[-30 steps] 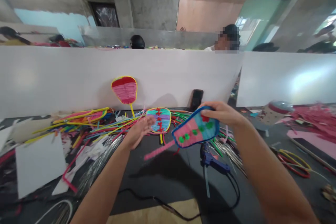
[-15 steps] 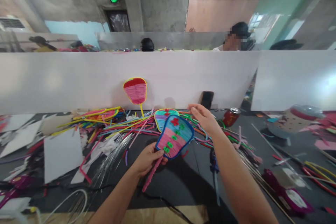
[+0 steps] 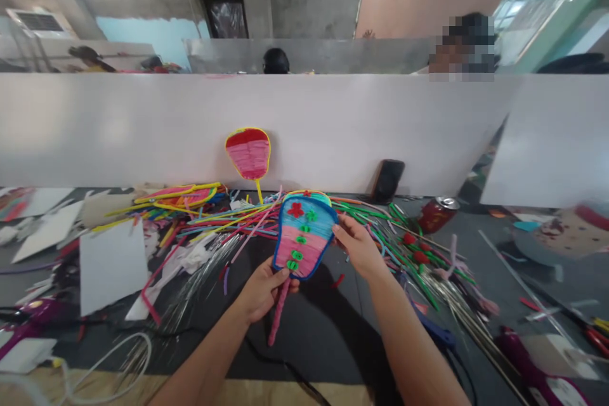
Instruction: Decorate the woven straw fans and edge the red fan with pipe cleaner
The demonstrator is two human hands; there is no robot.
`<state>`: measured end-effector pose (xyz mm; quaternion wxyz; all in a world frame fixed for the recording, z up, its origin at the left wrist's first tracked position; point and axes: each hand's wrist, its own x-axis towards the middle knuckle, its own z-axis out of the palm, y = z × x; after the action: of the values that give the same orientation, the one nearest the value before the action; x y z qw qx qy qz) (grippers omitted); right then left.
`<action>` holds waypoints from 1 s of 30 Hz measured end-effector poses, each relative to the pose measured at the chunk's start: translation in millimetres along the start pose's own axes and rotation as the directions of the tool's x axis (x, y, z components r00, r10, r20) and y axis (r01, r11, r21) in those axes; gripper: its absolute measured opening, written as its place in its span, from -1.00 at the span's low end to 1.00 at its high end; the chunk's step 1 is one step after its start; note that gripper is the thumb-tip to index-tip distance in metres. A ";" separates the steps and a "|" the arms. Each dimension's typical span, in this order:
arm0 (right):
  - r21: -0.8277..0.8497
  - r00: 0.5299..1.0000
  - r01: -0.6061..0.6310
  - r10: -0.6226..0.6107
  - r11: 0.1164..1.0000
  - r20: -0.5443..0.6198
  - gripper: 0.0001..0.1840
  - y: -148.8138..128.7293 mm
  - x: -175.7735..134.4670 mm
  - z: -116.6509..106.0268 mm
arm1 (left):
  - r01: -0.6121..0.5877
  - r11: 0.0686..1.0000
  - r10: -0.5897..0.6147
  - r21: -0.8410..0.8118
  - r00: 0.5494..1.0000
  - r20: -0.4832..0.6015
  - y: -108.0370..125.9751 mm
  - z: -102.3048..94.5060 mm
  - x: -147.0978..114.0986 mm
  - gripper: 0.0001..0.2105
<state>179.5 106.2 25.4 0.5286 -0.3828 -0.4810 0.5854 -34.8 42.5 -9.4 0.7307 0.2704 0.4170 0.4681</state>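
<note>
A hand fan [image 3: 311, 257] made of pipe cleaners is held up over the dark table. Its face is blue above and pink below, rimmed in dark blue, with a red flower and several green twists on it. My left hand [image 3: 261, 292] is closed around the base of the fan, where the twisted pink handle begins. At the fan's right edge, my right hand [image 3: 362, 246] pinches the rim between thumb and fingers. Another fan [image 3: 328, 198] lies partly hidden behind it. A pink and red fan [image 3: 248, 155] with a yellow rim leans against the white partition.
Loose pipe cleaners [image 3: 228, 222] spread across the back of the table. White card [image 3: 114, 266] lies at the left. A phone [image 3: 387, 181] leans on the partition [image 3: 323, 133], near a red can [image 3: 438, 214]. A blue tool [image 3: 435, 330] lies by my right forearm. People sit beyond the partition.
My right hand has come down from above onto the fan's right edge. The fan has turned more upright and shifted slightly left, still in my left hand. The camera view has tilted down.
</note>
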 end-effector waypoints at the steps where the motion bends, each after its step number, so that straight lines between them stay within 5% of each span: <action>1: -0.009 1.000 0.020 -0.020 1.000 -0.020 -0.66 1.9 1.1 0.8 | 0.009 1.000 -0.009 0.011 1.000 0.000 -0.8 0.4 0.2 -0.62; 7: -0.068 0.994 0.050 -0.057 0.996 -0.098 -0.46 12.1 5.2 -1.5 | 0.020 0.998 -0.020 0.066 1.000 0.004 -4.4 1.6 1.0 -0.63; 30: -0.027 0.988 0.043 -0.047 0.999 -0.144 -0.50 26.0 9.0 -4.7 | -0.061 0.992 0.048 0.109 0.992 0.113 -3.4 3.9 1.4 -0.75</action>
<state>176.1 116.3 -0.4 0.5707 -0.4195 -0.4567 0.5382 -29.6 42.4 -10.5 0.7232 0.3476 0.3941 0.4481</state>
